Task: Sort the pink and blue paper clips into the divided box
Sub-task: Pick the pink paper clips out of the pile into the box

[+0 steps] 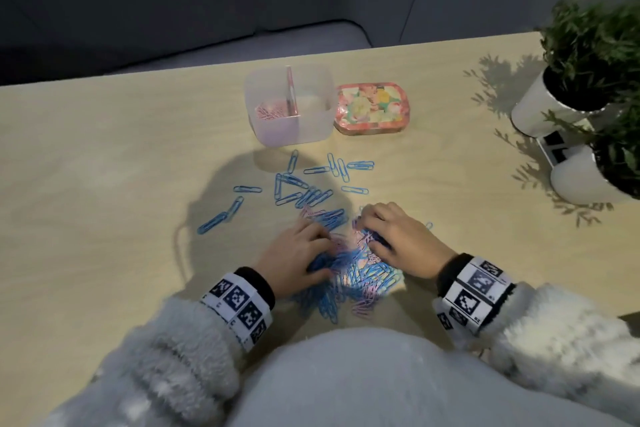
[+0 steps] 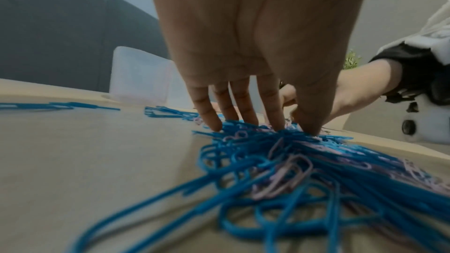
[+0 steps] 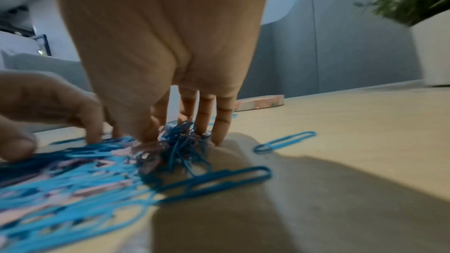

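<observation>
In the head view, your left hand and right hand sit side by side at lower centre, both fingers-down on the mixed pile of paper clips. Loose blue clips lie scattered just above the pile, toward the middle of the frame. The divided box stands at upper centre on the table; its left compartment holds pink clips, and the right compartment looks bare as far as you can tell. A floral tin touches the box's right side. Two potted plants stand at the right edge.

In the left wrist view, your left hand fills the upper centre, fingers spread and straight, tips pressing into the blue and pink pile. Nothing is pinched that you can see. The box shows pale at centre left, and your right hand comes in from the right.

In the right wrist view, your right hand reaches down from the top, fingertips resting on a tangled clump of clips. The picture is blurred, so you cannot tell whether the thumb and fingers close on the clump. Your left hand touches the pile at left.
</observation>
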A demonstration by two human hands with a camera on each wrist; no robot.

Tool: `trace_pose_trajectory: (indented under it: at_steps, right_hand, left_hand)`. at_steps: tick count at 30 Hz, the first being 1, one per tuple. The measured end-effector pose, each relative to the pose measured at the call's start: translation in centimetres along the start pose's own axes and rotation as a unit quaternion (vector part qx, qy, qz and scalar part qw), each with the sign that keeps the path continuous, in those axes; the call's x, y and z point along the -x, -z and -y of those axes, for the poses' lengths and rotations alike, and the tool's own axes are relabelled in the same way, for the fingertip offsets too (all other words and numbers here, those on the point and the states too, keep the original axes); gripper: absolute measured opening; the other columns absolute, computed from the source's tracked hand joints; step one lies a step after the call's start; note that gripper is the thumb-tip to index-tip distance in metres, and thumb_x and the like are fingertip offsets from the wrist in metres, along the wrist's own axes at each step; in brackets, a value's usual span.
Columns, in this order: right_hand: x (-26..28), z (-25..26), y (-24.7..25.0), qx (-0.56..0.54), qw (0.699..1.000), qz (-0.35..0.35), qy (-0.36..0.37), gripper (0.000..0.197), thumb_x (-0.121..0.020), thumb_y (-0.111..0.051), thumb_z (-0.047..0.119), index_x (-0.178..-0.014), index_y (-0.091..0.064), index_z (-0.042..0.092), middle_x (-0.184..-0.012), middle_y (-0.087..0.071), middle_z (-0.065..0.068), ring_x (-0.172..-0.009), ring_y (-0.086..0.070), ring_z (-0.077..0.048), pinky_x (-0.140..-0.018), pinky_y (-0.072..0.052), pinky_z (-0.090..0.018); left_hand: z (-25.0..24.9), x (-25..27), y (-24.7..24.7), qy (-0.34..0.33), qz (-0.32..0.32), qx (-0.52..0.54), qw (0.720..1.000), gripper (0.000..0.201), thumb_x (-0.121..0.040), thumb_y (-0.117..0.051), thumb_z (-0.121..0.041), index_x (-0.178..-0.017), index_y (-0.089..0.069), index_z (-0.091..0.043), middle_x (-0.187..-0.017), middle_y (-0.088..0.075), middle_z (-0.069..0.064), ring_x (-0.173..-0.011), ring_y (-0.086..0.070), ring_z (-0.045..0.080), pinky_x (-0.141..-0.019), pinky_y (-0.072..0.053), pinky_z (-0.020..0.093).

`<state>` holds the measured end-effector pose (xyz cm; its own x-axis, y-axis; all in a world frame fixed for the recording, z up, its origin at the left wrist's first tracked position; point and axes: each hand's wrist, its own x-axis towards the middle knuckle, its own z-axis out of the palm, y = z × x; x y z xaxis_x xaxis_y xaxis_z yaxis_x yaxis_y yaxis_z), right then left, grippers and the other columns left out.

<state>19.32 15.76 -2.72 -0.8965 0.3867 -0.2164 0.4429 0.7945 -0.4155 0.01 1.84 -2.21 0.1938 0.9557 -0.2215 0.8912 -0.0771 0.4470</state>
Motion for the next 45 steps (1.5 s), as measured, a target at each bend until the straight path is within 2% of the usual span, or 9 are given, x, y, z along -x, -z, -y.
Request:
trace_pose_trajectory:
  at_steps: [4, 7, 11, 18, 24, 28, 35, 41, 45]
  right_hand:
    - [0.1, -1.4, 0.2, -0.023, 0.995, -0.079, -0.058, 0.032, -0.078, -0.053, 0.016, -0.109, -0.061, 0.018, -0.114, -0.058, -0.005, -0.102, -0.049, -0.026, -0.091, -0.034, -0.03]
    - [-1.0, 0.0, 0.3, -0.01, 0.993, -0.103, -0.049, 0.032, -0.081, -0.039, 0.023, -0.104, -0.062, 0.02, -0.108, -0.062, -0.001, -0.098, -0.052, -0.026, -0.087, -0.044, -0.039]
    - [-4.1, 2.9, -0.2, -0.028, 0.996, -0.085, -0.007, 0.02, -0.086, -0.053, 0.014, -0.102, -0.064, 0.014, -0.102, -0.063, -0.005, -0.099, -0.052, -0.026, -0.086, -0.045, -0.04]
    - [-5.6, 2.4, 0.7, -0.056, 0.993, -0.03, -0.098, 0.011, -0.083, -0.052, 0.006, -0.087, -0.061, 0.011, -0.098, -0.061, -0.009, -0.099, -0.05, -0.027, -0.083, -0.043, -0.039]
    - [-4.2, -0.4, 2.1, -0.103, 0.978, -0.077, -0.162, 0.013, -0.081, -0.054, 0.003, -0.077, -0.055, 0.016, -0.09, -0.063, -0.011, -0.09, -0.055, -0.031, -0.079, -0.046, -0.041]
    - [-3.5, -0.8, 2.5, -0.061, 0.968, -0.141, -0.199, 0.015, -0.081, -0.053, 0.003, -0.085, -0.063, 0.014, -0.093, -0.064, -0.013, -0.091, -0.054, -0.034, -0.077, -0.044, -0.039]
    - [-4.8, 1.8, 1.3, -0.017, 0.983, -0.09, -0.161, 0.013, -0.082, -0.054, 0.015, -0.092, -0.063, 0.013, -0.098, -0.065, -0.01, -0.095, -0.052, -0.031, -0.082, -0.038, -0.037]
    - [-4.3, 1.8, 0.7, -0.028, 0.987, -0.054, -0.15, 0.011, -0.08, -0.051, 0.011, -0.087, -0.059, 0.008, -0.096, -0.062, -0.014, -0.095, -0.054, -0.033, -0.08, -0.043, -0.039]
    - [-3.7, 1.5, 0.7, 0.023, 0.984, -0.116, -0.133, 0.014, -0.082, -0.053, 0.011, -0.093, -0.063, 0.008, -0.094, -0.062, -0.013, -0.092, -0.054, -0.035, -0.079, -0.042, -0.04]
  left_hand:
    - [0.6, 1.3, 0.0, 0.028, -0.015, -0.008, 0.999, 0.035, -0.076, -0.047, -0.051, -0.088, -0.065, -0.024, -0.105, -0.062, 0.001, -0.098, -0.058, 0.025, -0.085, -0.051, 0.039]
    - [0.5, 1.4, 0.0, 0.057, -0.018, -0.023, 0.998, 0.043, -0.078, -0.043, -0.054, -0.102, -0.06, -0.024, -0.109, -0.059, 0.0, -0.098, -0.055, 0.023, -0.085, -0.05, 0.039]
    - [0.0, 1.0, -0.3, 0.059, 0.0, -0.052, 0.997, 0.053, -0.079, -0.035, -0.057, -0.114, -0.057, -0.024, -0.111, -0.059, 0.0, -0.102, -0.054, 0.024, -0.086, -0.05, 0.039]
    - [1.1, 2.5, 0.4, 0.114, 0.002, -0.072, 0.991, 0.061, -0.078, -0.017, -0.058, -0.097, -0.062, -0.023, -0.1, -0.058, -0.002, -0.094, -0.053, 0.021, -0.08, -0.043, 0.035]
    - [1.9, 1.5, 1.6, 0.16, -0.073, -0.009, 0.984, 0.02, -0.091, -0.05, -0.03, -0.098, -0.061, -0.015, -0.103, -0.058, 0.002, -0.095, -0.051, 0.021, -0.085, -0.045, 0.033]
    - [1.9, -0.9, 2.4, 0.178, -0.109, 0.019, 0.978, 0.02, -0.091, -0.05, -0.019, -0.109, -0.056, -0.012, -0.111, -0.055, 0.005, -0.102, -0.052, 0.024, -0.086, -0.043, 0.033]
    - [1.0, -4.9, 2.4, 0.298, -0.07, 0.005, 0.952, 0.04, -0.092, -0.043, -0.045, -0.099, -0.05, -0.006, -0.103, -0.058, 0.013, -0.094, -0.056, 0.03, -0.075, -0.043, 0.036]
    - [0.7, -6.0, 2.2, 0.252, -0.067, -0.013, 0.965, 0.021, -0.093, -0.047, -0.017, -0.107, -0.05, -0.003, -0.114, -0.054, 0.016, -0.105, -0.051, 0.032, -0.083, -0.045, 0.039]
    - [1.8, -5.3, 1.7, 0.198, -0.07, -0.011, 0.978, 0.019, -0.089, -0.05, -0.005, -0.107, -0.049, -0.007, -0.11, -0.057, 0.013, -0.099, -0.054, 0.03, -0.079, -0.047, 0.038]
